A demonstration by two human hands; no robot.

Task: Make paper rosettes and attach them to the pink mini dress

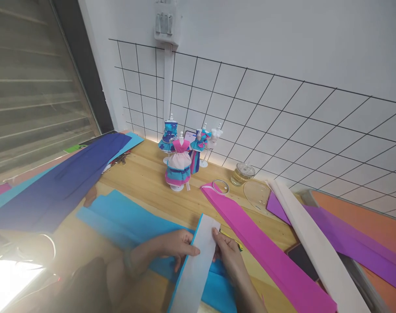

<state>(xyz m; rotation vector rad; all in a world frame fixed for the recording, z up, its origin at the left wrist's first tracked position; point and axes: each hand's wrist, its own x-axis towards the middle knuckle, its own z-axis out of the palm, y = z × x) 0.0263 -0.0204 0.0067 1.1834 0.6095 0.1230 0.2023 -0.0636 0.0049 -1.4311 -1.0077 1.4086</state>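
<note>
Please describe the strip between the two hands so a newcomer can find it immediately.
Find the wooden table below the wall grid, then the left hand and right hand over a blue sheet. They hold the pale strip by its long edges. Its bright blue left edge sets it apart from the pink strip and plain white strip farther right.

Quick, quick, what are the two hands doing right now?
Left hand: closed, pinching the left edge of the white strip.
Right hand: closed, holding the same strip by its right edge, near the top.
</note>
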